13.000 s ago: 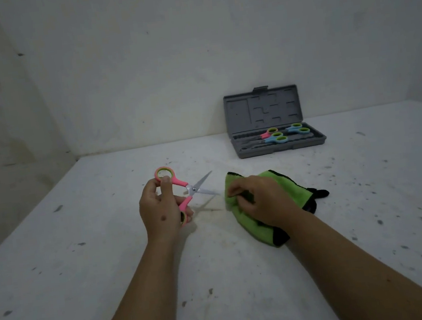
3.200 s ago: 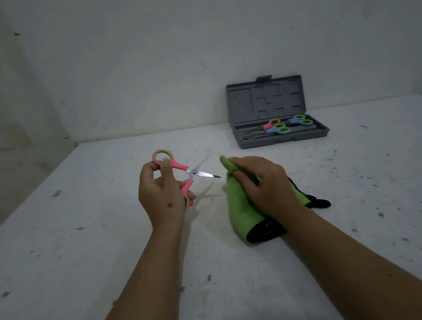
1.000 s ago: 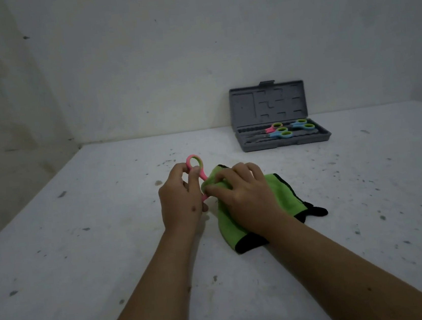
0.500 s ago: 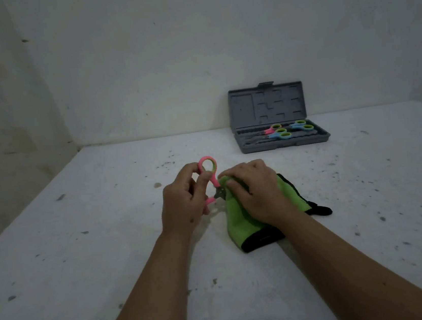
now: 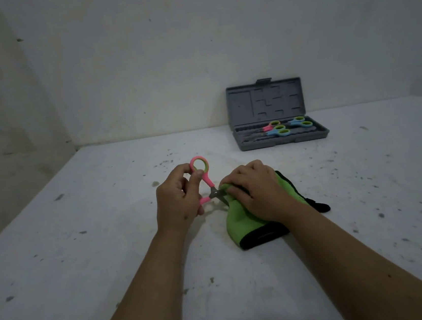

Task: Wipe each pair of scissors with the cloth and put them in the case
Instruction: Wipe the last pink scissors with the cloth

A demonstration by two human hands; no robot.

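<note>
My left hand [image 5: 177,205] grips the pink scissors [image 5: 205,178] by their handles, one ring standing up above my fingers. The blades are spread apart and their tips go into a fold of the green cloth [image 5: 241,220] with black trim. My right hand [image 5: 257,190] pinches that fold of cloth around a blade, just right of the pivot. At the back right stands the grey case [image 5: 281,139] with its lid upright; three other pairs of scissors [image 5: 279,129] with pink and blue handles lie in its tray.
A white, speckled table [image 5: 109,252] carries everything. Its left edge drops away along the left wall, and a pale wall rises straight behind the case. The cloth's black corner [image 5: 322,206] sticks out to the right of my forearm.
The scissors have slid left a little, so the pivot and the blade roots now show outside the cloth. My right hand stays pinched on the fold.
</note>
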